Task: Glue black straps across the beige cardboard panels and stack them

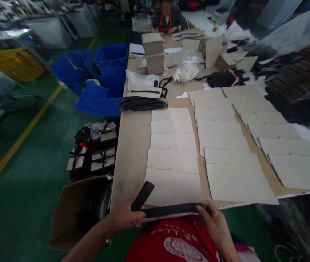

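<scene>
At the front edge of the table, my left hand (127, 215) is closed around a small bundle of black strips (144, 194) that points up and away. A single black strip (171, 210) stretches sideways from my left hand to my right hand (214, 220), which pinches its right end between thumb and fingers. This strip runs along the near edge of the closest beige board (173, 187); whether it touches the board I cannot tell. Further beige boards (226, 156) lie overlapping in rows across the table.
Black strips (142, 103) lie in a pile beyond the left row. Stacked boards (155, 60) and a clear plastic bag (186, 69) stand farther back. Blue bins (100, 96) and a cardboard box (64, 214) line the left side. A person (168, 20) sits at the far end.
</scene>
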Available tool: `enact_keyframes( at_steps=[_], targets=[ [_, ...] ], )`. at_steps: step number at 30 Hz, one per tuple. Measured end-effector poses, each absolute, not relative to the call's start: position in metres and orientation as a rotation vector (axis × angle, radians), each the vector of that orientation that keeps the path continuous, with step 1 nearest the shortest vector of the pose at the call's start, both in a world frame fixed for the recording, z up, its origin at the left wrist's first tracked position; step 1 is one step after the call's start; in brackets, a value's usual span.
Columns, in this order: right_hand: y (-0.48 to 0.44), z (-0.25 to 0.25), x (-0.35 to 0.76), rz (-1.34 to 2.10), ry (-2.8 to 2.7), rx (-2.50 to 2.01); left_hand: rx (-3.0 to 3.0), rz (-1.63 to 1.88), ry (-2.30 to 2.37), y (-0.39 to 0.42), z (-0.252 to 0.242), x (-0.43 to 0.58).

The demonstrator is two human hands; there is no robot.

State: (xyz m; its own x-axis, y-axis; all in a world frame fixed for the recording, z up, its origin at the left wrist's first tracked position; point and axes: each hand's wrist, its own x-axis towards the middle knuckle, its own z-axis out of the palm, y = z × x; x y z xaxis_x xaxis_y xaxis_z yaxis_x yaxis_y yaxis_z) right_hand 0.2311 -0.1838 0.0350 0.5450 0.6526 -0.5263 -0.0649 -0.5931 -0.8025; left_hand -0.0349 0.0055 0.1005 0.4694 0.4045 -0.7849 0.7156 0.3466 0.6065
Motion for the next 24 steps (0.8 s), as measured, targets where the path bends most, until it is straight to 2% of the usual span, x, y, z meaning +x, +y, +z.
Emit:
enact_keyframes(
  at_steps=[10, 24],
  targets=[
    [-0.158, -0.002, 0.235, 0.753, -0.536, -2.175, 1.564, -0.031, 1.331, 0.036, 0.048, -0.021],
    [-0.151, -0.022, 0.241, 0.736, -0.540, -2.251, 1.600, -0.043, 1.447, 0.039, 0.018, -0.011]
  ],
)
